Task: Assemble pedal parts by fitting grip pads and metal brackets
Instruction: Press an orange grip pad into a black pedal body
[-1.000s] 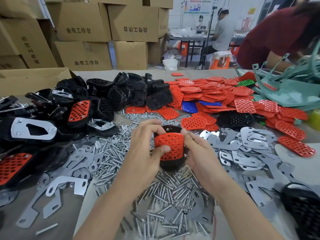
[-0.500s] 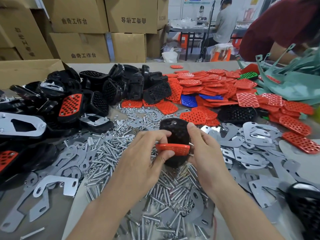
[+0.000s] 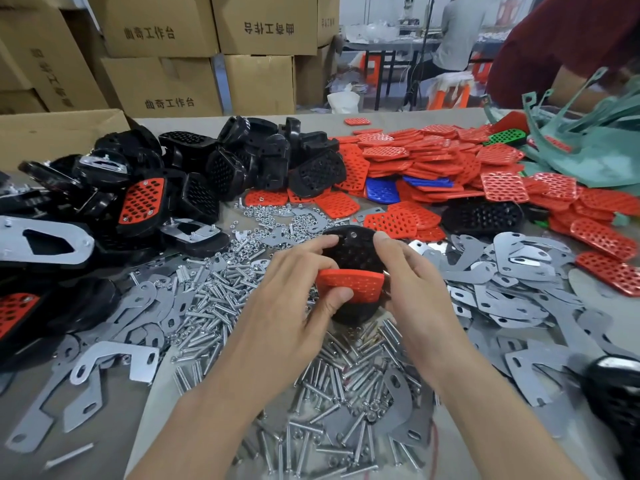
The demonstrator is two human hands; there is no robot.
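The black pedal body [image 3: 353, 251] is held up over the heap of bolts [image 3: 329, 393] at the middle of the table. The red grip pad [image 3: 349, 284], square to the camera a second ago, now covers only its near half, so it probably isn't seated yet. The left hand [image 3: 294, 299] pinches the pad against the body by thumb. The right hand [image 3: 415, 289] grips the body's right edge, with loose metal brackets [image 3: 502, 271] beyond.

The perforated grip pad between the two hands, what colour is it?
The perforated plastic grip pad is orange-red, seen best in the head view.
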